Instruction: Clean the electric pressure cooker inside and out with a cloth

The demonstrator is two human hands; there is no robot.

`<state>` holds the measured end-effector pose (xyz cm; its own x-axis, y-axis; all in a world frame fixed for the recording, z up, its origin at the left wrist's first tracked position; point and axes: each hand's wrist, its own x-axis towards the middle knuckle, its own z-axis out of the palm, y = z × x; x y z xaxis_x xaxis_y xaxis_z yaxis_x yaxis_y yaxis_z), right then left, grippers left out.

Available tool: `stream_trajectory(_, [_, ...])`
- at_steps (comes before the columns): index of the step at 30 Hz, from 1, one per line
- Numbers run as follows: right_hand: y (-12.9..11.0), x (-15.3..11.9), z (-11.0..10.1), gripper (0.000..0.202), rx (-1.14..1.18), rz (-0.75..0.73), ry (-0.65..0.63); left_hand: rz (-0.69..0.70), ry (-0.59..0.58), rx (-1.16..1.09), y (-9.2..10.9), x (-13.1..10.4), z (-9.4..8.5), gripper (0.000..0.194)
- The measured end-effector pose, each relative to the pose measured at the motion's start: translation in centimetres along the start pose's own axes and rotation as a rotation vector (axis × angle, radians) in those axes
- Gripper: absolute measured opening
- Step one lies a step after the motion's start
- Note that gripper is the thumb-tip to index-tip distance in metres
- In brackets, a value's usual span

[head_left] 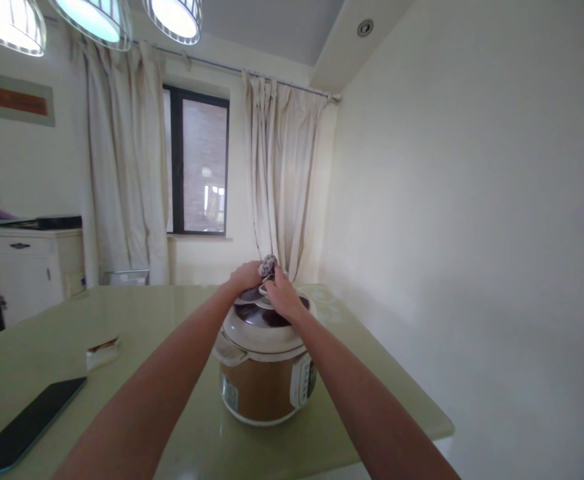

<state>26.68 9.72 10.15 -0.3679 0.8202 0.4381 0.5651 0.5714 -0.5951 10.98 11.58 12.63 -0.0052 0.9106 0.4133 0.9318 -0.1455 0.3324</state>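
Observation:
An electric cooker [262, 387] with a brown body, a cream rim and a control panel stands on the table in front of me. Its round lid [259, 315] with a dark top is on it. Both my hands meet over the lid, at its knob. Between them sticks up a small brown-and-white patterned bundle [268, 265], perhaps cloth. My left hand [247, 275] has its fingers curled against the bundle from the left. My right hand [283, 297] pinches at the bundle's lower right side, by the knob. Fingers partly hide the knob.
The pale green tabletop [172, 373] has its right edge near the wall. A dark flat slab [27, 423] lies at the front left, with a small white packet [103, 352] behind it. A white cabinet [27, 267] stands at the back left; lamps [175, 20] hang overhead.

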Motion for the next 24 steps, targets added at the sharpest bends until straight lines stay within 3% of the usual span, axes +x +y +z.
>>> stream_trajectory(6, [0.0, 0.3, 0.3, 0.063, 0.052, 0.063, 0.026, 0.126, -0.013, -0.086, -1.9, -4.6, -2.2, 0.027])
stream_trajectory(10, [0.1, 0.6, 0.4, 0.059, 0.096, 0.108, 0.062, 0.1, 0.064, -0.078, -2.1, -7.4, -2.7, 0.027])
stream_trajectory(15, [0.1, 0.7, 0.4, 0.057, 0.072, 0.128, 0.077, 0.08, 0.009, -0.195, -3.6, -10.8, -2.8, 0.026])
stream_trajectory(20, [0.2, 0.7, 0.9, 0.055, 0.017, 0.056, 0.078, 0.117, 0.158, -0.234, -4.0, -14.9, -1.5, 0.036])
stream_trajectory(24, [0.8, 1.4, 1.1, 0.049, 0.07, 0.063, 0.06, 0.297, 0.325, -0.121, -0.4, -18.4, 1.6, 0.046])
